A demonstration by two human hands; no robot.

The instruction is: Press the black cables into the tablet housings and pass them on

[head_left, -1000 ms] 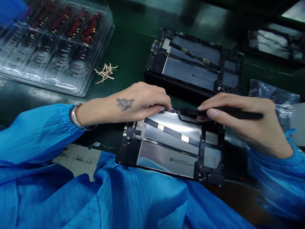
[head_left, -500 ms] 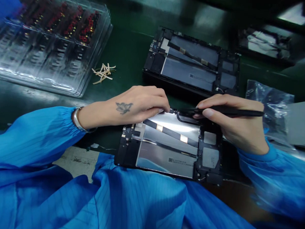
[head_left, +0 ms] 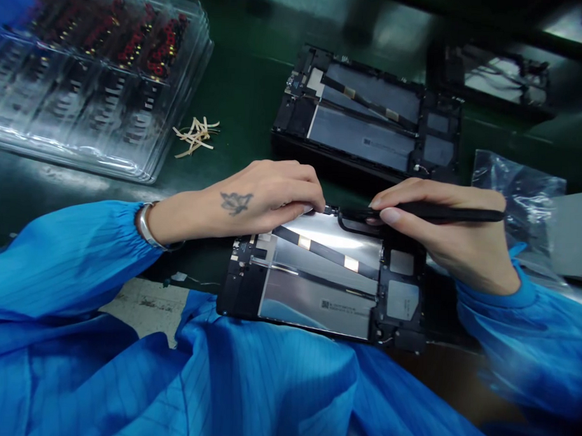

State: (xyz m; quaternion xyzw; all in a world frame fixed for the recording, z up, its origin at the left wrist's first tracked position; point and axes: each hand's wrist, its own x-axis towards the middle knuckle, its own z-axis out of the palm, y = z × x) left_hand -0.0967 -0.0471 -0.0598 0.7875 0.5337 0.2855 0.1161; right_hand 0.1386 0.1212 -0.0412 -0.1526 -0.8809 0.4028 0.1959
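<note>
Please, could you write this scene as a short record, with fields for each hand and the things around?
Left hand: fingertips at the far edge of the nearer opened device
Right hand: holds a slim black tool along that edge; tip contact unclear
Beyond: second opened device, similar inside
Left side: clear plastic tray with red-and-black parts; pale strips beside it
Right side: clear plastic bag

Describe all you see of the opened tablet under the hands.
The opened tablet lies insides up just below picture centre, slightly askew: black frame, metallic-looking panels, and a dark ribbon cable with two gold patches. The left hand touches its far edge, where the right hand holds a slim black tool.
</note>
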